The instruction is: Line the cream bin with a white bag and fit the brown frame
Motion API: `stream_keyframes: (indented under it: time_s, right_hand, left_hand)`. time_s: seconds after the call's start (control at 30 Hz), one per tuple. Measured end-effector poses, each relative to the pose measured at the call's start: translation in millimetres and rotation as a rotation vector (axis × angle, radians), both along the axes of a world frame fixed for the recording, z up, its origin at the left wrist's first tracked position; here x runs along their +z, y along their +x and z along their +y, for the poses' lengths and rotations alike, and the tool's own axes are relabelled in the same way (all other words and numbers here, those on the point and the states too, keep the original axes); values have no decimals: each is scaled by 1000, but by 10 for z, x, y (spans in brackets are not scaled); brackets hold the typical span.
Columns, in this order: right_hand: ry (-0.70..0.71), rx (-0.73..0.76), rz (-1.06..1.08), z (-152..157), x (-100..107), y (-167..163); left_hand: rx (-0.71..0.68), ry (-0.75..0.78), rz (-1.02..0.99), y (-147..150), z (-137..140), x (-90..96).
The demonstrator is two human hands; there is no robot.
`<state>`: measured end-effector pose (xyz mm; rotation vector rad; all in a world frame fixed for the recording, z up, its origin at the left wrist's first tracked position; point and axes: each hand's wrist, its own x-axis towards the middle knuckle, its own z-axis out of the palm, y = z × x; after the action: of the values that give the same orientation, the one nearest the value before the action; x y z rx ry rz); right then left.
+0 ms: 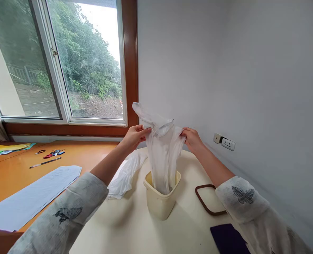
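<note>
A translucent white plastic bag (pixel 161 155) hangs upright between my hands, its lower end inside a small cream trash bin (pixel 160 204). My left hand (pixel 135 137) pinches the bag's upper left edge between thumb and fingers. On the other side, my right hand (pixel 192 138) grips the upper right edge. One corner of the bag sticks up to the left above my left hand. The bin stands on a white table (pixel 193 225). How far down the bag reaches inside the bin is hidden by its wall.
Another white plastic bag (pixel 128 174) lies left of the bin. To the right are a brown rounded frame (pixel 198 197) and a dark purple item (pixel 227 238). The orange desk (pixel 93 153) holds paper sheets (pixel 35 197), a pen (pixel 45 162) and keys (pixel 56 152). A wall socket (pixel 228 144) is at right.
</note>
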<state>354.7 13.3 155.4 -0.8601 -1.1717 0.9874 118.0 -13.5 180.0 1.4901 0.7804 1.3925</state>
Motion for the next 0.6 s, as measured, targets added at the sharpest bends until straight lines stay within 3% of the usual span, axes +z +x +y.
stream_keyframes:
  time_s: [0.17,0.37,0.5,0.6]
  right_hand:
    - [-11,-13,60,75,-98,218]
    - [-99,-5,18,66,-268,439]
    - [-174,14,-87,28,-410,552]
    - [-179,-65,-139,15,-469,583]
  left_hand:
    - [-27,-33,13,-274,-140,35]
    - [-110,-126,212,-626,-385,-58]
    - [-308,-223,490,-840,-553,-82]
    - [-497,-311,795,-949,-648,-11]
